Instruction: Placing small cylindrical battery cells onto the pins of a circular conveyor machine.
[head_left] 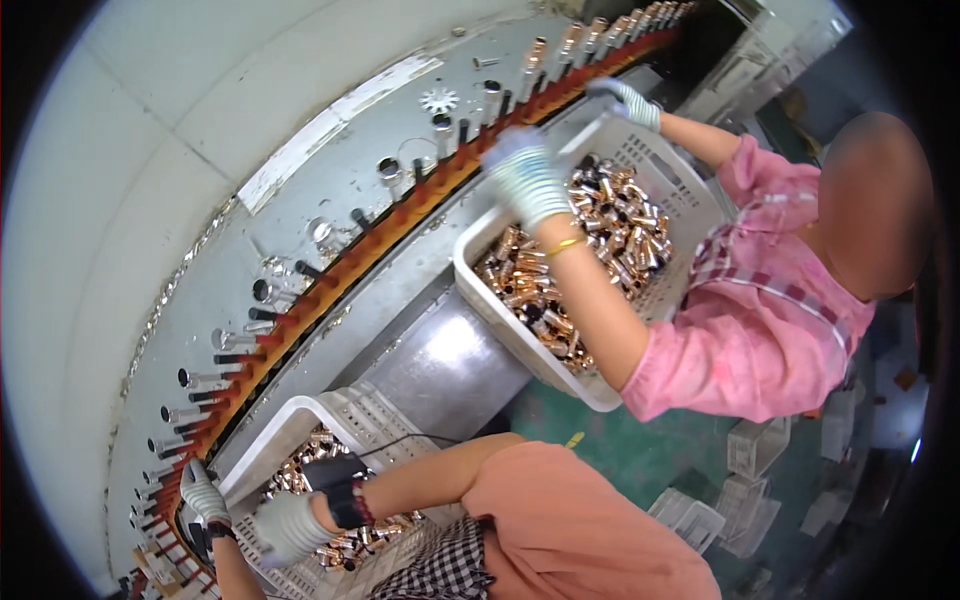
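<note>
Orange sleeve (590,525) nearest, gloved right hand (285,528) is held by tubes (318,446), left hand (205,498) by conveyor (258,388). Fingers' (192,472) state cannot be told.

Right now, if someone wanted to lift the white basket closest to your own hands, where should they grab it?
Probably the white basket is best held by its thick rim, a hand on each of two opposite sides, coming from above and outside: that lip stands clear of the shiny metal pieces heaped inside.
</note>
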